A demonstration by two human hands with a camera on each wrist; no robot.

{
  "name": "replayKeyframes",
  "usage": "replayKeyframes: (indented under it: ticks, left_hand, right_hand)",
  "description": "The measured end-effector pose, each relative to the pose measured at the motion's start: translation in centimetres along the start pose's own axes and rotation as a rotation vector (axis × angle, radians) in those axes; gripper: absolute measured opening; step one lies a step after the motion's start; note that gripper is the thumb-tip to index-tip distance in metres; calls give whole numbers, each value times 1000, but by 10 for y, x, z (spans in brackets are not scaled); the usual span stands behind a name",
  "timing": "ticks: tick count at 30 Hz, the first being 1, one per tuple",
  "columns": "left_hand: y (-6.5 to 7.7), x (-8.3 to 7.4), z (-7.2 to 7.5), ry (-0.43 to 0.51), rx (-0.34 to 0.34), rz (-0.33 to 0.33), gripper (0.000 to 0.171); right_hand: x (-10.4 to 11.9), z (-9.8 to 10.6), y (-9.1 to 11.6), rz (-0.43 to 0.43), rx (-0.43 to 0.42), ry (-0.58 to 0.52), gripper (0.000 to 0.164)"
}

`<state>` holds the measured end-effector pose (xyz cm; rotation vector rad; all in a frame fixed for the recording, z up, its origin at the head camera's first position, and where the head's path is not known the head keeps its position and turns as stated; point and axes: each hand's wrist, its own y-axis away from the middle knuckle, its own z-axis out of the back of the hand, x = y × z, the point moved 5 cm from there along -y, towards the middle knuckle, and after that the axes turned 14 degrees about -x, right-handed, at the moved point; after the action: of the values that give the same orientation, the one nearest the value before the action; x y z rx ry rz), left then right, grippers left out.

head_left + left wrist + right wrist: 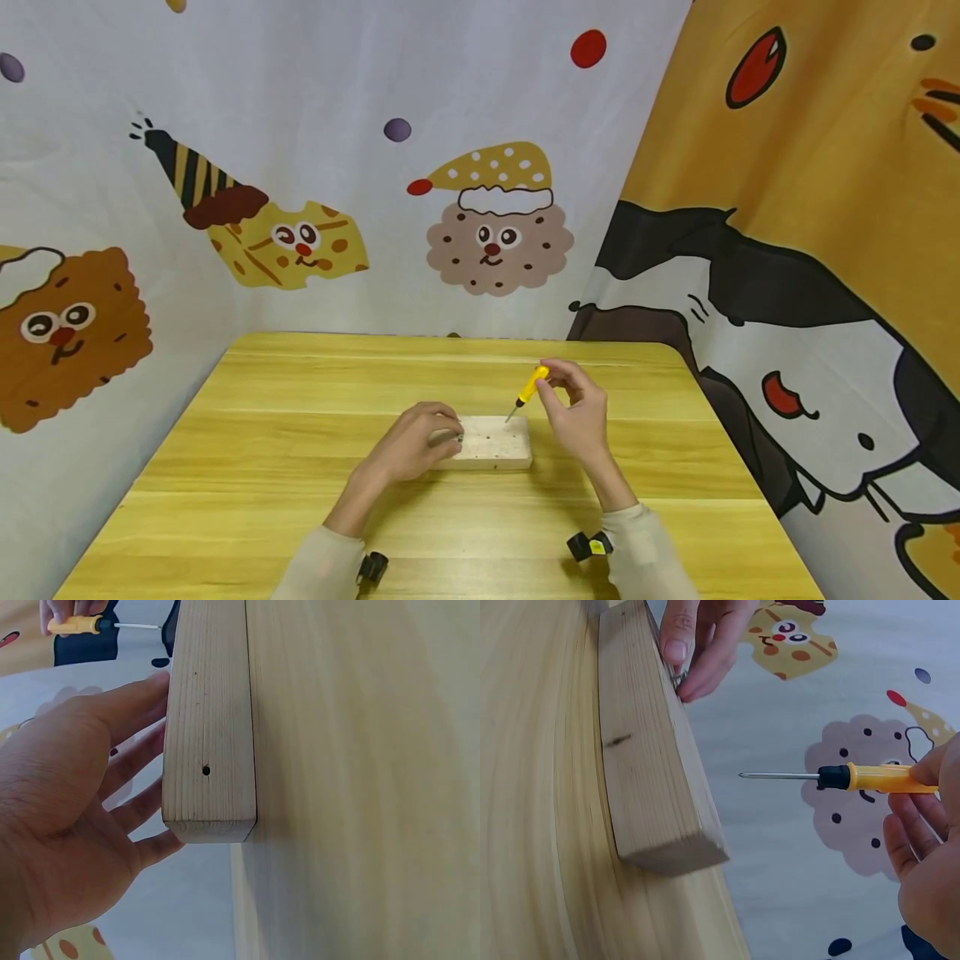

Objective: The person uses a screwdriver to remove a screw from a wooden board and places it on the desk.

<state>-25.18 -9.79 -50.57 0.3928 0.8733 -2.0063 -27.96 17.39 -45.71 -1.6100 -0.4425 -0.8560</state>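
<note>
A pale wooden block [491, 446] lies on the table, with several small dark holes or marks on its top. Over its left end is my left hand [420, 442]. Its thumb and a finger pinch a small shiny metal piece [678, 679] at the block's top, mostly covered by the fingertips; its kind cannot be told. My right hand [581, 408] grips a small screwdriver [533, 384] by its yellow handle. The screwdriver's thin shaft slants down left above the block's right part. In the right wrist view its tip stands apart from the wood.
The wood-grain table [300, 517] ends at the back against a white curtain [315, 108] with cartoon prints. A yellow-brown printed curtain [675, 150] hangs along the right side. Black devices sit at both wrists.
</note>
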Motion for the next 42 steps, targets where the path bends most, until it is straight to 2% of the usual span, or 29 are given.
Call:
replayKeyframes:
  ticks: [12, 23, 42]
  left_hand:
    - [-3, 1, -4, -19, -23, -24, 12]
    - [-4, -1, -5, -56, -75, -47, 8]
    - [-2, -4, -7, -98, -74, -35, 6]
  right_hand:
    - [-4, 23, -8, -34, -33, 30, 29]
    - [-3, 29, -9, -5, -42, 8, 31]
    - [-6, 38, -10, -36, -40, 45, 30]
